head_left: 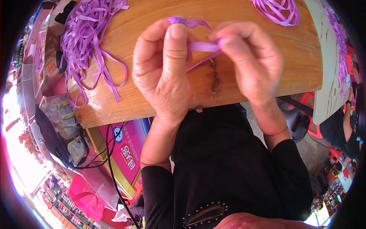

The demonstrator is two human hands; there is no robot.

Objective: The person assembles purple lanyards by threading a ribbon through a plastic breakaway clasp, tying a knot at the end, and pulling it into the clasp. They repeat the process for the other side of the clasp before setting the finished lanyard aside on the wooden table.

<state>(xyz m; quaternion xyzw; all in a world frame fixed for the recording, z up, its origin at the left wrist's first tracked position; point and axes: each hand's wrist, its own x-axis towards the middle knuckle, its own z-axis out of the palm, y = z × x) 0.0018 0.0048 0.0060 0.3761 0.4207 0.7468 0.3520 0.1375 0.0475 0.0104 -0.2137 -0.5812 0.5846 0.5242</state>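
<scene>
Purple ribbon [204, 46] is up in front of me, above the wooden table [297, 65], stretched between my two hands. My left hand [164, 72] grips it between thumb and fingers, thumb upright; a bunched bit sticks out above the thumb tip and a short length trails off toward the right. Can't tell if that bunch is a knot. My right hand [253, 61] has it pinched between thumb and forefinger, other fingers curled. A thinner strand slants down from the right pinch, passing behind my left hand

Around that: big loose heap of purple ribbons [85, 38] at the table's left, a few ends hanging over the near edge. Smaller looped bundle [280, 19] at the far right edge. More purple strands [339, 45] on a pale table [324, 103] to the right, a person in black [339, 129] beside it. Below left, a pink panel [126, 152] with a black cable [108, 152] across it
</scene>
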